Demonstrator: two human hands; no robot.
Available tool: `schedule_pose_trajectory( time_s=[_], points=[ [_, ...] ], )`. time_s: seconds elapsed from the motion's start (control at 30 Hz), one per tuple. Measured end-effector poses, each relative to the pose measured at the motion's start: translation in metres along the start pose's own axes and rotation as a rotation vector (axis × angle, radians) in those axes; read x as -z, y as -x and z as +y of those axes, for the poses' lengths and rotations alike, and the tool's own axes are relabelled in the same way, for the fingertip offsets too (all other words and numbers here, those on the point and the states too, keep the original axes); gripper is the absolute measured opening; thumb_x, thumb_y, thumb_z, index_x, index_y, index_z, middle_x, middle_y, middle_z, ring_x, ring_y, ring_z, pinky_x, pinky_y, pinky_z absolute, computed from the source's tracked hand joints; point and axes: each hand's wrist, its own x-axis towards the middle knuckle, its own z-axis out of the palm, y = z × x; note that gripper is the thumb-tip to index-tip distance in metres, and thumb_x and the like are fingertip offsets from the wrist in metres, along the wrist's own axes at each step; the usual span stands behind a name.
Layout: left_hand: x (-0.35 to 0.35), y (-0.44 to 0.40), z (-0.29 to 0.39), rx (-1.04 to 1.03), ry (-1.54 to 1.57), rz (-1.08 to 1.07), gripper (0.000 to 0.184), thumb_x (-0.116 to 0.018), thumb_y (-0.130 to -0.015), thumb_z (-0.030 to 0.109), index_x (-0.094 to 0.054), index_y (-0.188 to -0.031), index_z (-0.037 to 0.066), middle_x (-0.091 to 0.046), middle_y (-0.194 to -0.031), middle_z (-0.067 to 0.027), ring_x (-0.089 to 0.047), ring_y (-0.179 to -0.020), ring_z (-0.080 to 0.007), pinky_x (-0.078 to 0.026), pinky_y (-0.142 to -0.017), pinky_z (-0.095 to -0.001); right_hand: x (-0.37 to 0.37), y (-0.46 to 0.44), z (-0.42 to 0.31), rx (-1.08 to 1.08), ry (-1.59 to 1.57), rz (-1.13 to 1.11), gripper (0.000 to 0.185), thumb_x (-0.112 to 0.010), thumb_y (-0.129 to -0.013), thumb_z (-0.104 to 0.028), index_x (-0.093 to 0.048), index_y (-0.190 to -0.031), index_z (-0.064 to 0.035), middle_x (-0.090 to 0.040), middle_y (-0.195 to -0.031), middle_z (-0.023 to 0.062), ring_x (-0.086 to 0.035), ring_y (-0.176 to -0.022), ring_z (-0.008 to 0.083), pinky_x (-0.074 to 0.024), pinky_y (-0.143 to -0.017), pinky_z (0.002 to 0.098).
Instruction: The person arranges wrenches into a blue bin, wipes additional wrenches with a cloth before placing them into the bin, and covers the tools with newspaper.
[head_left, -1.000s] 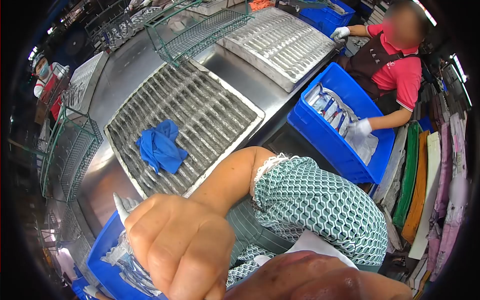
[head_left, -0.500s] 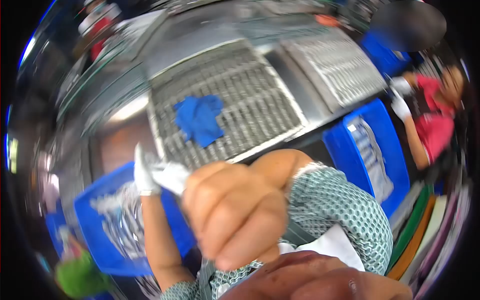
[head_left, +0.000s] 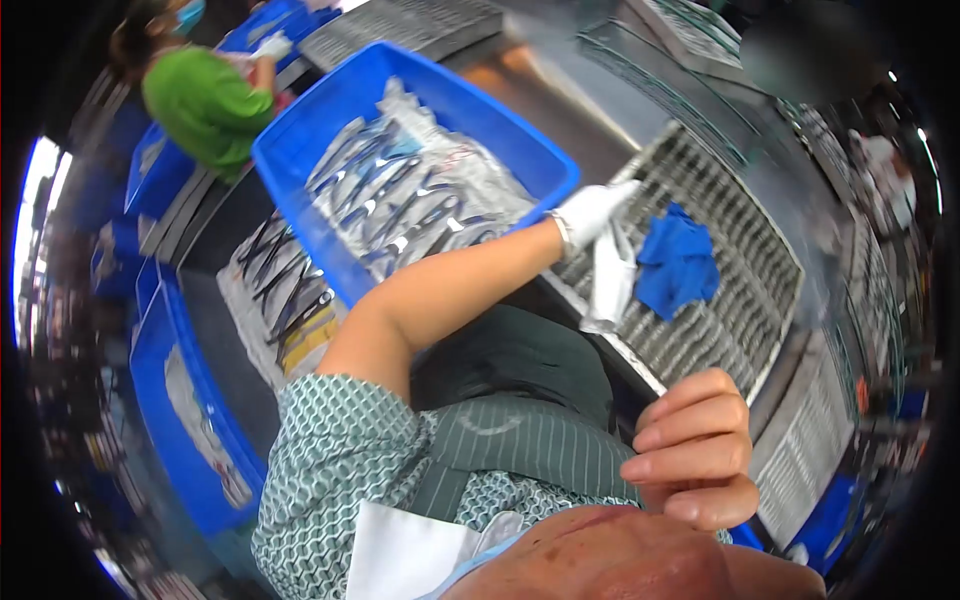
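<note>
My left hand (head_left: pixel 592 215), in a white glove, is closed at the near edge of the ribbed metal tray (head_left: pixel 765 225). From it hangs a limp white glove (head_left: pixel 612 285). A crumpled blue cloth (head_left: pixel 678 262) lies on the tray just beyond. My right hand (head_left: pixel 700 450) is bare and raised close below my face, its fingers loosely bent and a little apart. Nothing shows between them; the palm is hidden.
To the left stands a blue bin (head_left: pixel 415 65) holding eyeglass frames (head_left: pixel 400 190) on white cloth. More glasses (head_left: pixel 285 280) lie below it. Another blue bin (head_left: pixel 185 400) is at the far left. A person in a green shirt (head_left: pixel 205 105) works beyond.
My view has swung left, bringing the bin of glasses to the centre and the tray to the right. My right hand has loosened from a fist and appears lower. My left arm reaches out straighter.
</note>
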Motion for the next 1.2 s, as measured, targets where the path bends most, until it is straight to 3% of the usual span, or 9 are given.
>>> schedule_pose_trajectory(
  time_s=[0.07,0.27,0.5,0.53,0.7,0.87,0.97,1.07,1.2],
  points=[
    [-0.001,0.002,0.001,0.038,0.041,0.001,0.048,-0.060,-0.089,0.049,-0.063,-0.081,0.002,-0.056,-0.076,-0.0026,-0.049,-0.071,-0.0120,-0.043,-0.068,-0.0296,-0.003,-0.001,0.002,-0.003,-0.011,-0.027,0.009,-0.054,-0.092,-0.018,-0.052,-0.100,-0.0140,-0.065,-0.077,0.0011,-0.055,-0.069,0.0161,-0.0428,-0.058,0.0289],
    [0.000,-0.008,-0.004,0.021,-0.060,0.006,0.047,-0.058,-0.089,0.051,-0.052,-0.064,0.011,-0.045,-0.061,0.0022,-0.040,-0.056,-0.0106,-0.036,-0.054,-0.0290,-0.009,-0.006,0.003,-0.068,-0.045,-0.107,0.010,-0.053,-0.092,-0.022,-0.052,-0.094,-0.0121,-0.065,-0.076,0.0016,-0.055,-0.069,0.0163,-0.0441,-0.057,0.0295],
    [0.002,-0.014,-0.006,0.068,-0.126,0.042,0.057,-0.058,-0.089,0.052,-0.058,-0.069,-0.002,-0.053,-0.064,-0.0020,-0.047,-0.057,-0.0128,-0.043,-0.057,-0.0310,-0.016,-0.018,0.008,-0.077,-0.042,-0.277,0.019,-0.058,-0.087,-0.025,-0.050,-0.092,-0.0085,-0.068,-0.080,0.0057,-0.058,-0.069,0.0198,-0.0464,-0.058,0.0322],
    [-0.003,-0.014,-0.007,0.027,-0.056,0.094,0.058,-0.058,-0.089,0.051,-0.056,-0.063,-0.001,-0.050,-0.059,-0.0023,-0.045,-0.055,-0.0128,-0.040,-0.055,-0.0318,-0.017,-0.020,0.010,-0.073,-0.050,-0.313,0.020,-0.059,-0.087,-0.026,-0.050,-0.092,-0.0081,-0.068,-0.081,0.0065,-0.058,-0.069,0.0202,-0.0468,-0.057,0.0326],
    [0.002,-0.015,-0.007,0.004,-0.153,0.043,0.061,-0.055,-0.090,0.054,-0.052,-0.054,0.005,-0.042,-0.052,-0.0015,-0.037,-0.051,-0.0123,-0.034,-0.051,-0.0326,-0.032,-0.020,0.019,-0.143,-0.306,-0.384,0.034,-0.070,-0.072,-0.016,-0.069,-0.105,-0.0055,-0.070,-0.096,0.0039,-0.062,-0.079,0.0160,-0.0496,-0.066,0.0259],
    [0.002,-0.013,-0.003,-0.003,-0.160,0.031,0.062,-0.055,-0.090,0.055,-0.050,-0.054,0.006,-0.040,-0.051,-0.0021,-0.035,-0.051,-0.0129,-0.033,-0.052,-0.0326,-0.044,-0.032,0.023,-0.417,-0.796,-0.546,0.040,-0.068,-0.080,-0.013,-0.063,-0.117,0.0013,-0.069,-0.100,0.0072,-0.064,-0.082,0.0212,-0.0507,-0.068,0.0310],
    [0.002,-0.013,-0.005,-0.002,-0.168,0.019,0.061,-0.055,-0.090,0.055,-0.049,-0.053,0.007,-0.040,-0.051,-0.0017,-0.035,-0.051,-0.0129,-0.032,-0.052,-0.0326,-0.048,-0.035,0.032,-0.488,-1.076,-0.645,0.039,-0.064,-0.085,-0.013,-0.059,-0.121,0.0023,-0.066,-0.110,0.0112,-0.064,-0.090,0.0261,-0.0492,-0.077,0.0352],
    [0.005,-0.018,-0.009,-0.007,-0.161,0.014,0.058,-0.056,-0.091,0.053,-0.050,-0.055,0.008,-0.042,-0.053,-0.0005,-0.035,-0.052,-0.0123,-0.033,-0.052,-0.0321,-0.049,-0.034,0.041,-0.461,-1.213,-0.713,0.038,-0.060,-0.087,-0.007,-0.057,-0.124,0.0028,-0.063,-0.119,0.0135,-0.062,-0.098,0.0287,-0.0456,-0.087,0.0377],
    [0.003,-0.015,-0.011,0.003,-0.104,0.022,0.052,-0.058,-0.090,0.051,-0.057,-0.065,0.006,-0.050,-0.060,0.0011,-0.044,-0.054,-0.0109,-0.040,-0.056,-0.0292,-0.038,-0.028,0.046,-0.497,-1.327,-0.651,0.039,-0.054,-0.093,-0.016,-0.055,-0.125,0.0056,-0.061,-0.121,0.0159,-0.058,-0.106,0.0298,-0.0427,-0.093,0.0392]
  ],
)
